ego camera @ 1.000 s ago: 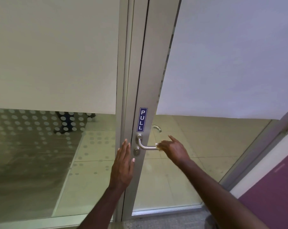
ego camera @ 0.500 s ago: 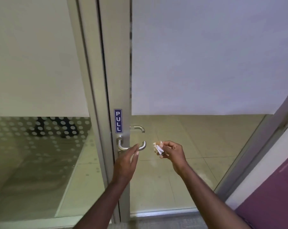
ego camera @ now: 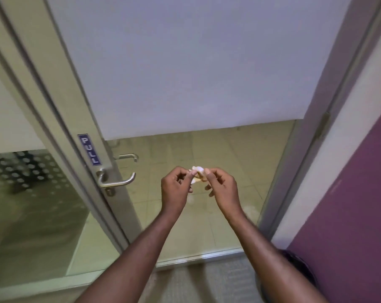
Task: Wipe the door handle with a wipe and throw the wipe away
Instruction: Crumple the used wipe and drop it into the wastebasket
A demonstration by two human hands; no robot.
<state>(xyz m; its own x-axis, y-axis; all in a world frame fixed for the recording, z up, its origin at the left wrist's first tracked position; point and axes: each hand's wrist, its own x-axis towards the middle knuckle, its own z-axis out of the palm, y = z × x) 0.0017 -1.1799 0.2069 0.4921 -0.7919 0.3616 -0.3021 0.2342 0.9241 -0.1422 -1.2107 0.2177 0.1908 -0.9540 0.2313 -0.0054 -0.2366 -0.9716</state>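
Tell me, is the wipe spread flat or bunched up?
Bunched up: the wipe is a small crumpled wad pinched between both hands' fingertips.

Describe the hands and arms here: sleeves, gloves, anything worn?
Both are bare. The left hand and right hand have no gloves, and no rings show. Forearms are uncovered to the bottom edge of the picture: no sleeves, watch or bands in view. Nails look short and plain.

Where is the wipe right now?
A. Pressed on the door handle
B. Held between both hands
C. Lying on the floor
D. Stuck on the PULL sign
B: the crumpled wipe is pinched between the left hand and the right hand, away from the door handle.
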